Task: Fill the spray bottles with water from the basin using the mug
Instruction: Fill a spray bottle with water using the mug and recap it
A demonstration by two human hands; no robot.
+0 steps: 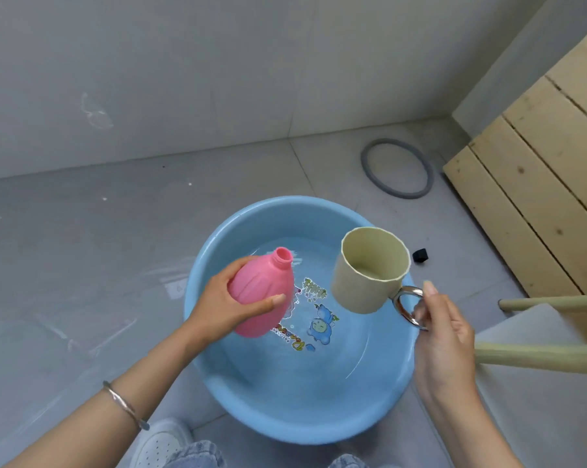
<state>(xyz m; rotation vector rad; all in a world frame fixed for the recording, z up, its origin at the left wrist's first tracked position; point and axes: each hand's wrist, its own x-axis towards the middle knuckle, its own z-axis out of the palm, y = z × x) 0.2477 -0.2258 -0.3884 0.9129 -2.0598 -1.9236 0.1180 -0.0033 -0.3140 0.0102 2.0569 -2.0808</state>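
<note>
A blue plastic basin (217, 251) sits on the grey floor with shallow water over cartoon prints on its bottom. My left hand (222, 307) grips a pink spray bottle (263, 292) with no cap, tilted over the basin's left side, its open neck pointing up and away. My right hand (444, 336) holds a beige mug (369, 268) by its shiny metal handle, above the basin's right rim. The mug leans toward the bottle, a gap apart from it, and a little water shows in its bottom.
A grey rubber ring (364, 163) lies on the floor behind the basin. A small black cap (420, 255) sits right of the basin. A wooden slatted panel (538, 184) stands at the right, with pale stool legs (542, 358) below it. My shoe (162, 442) is near the basin's front.
</note>
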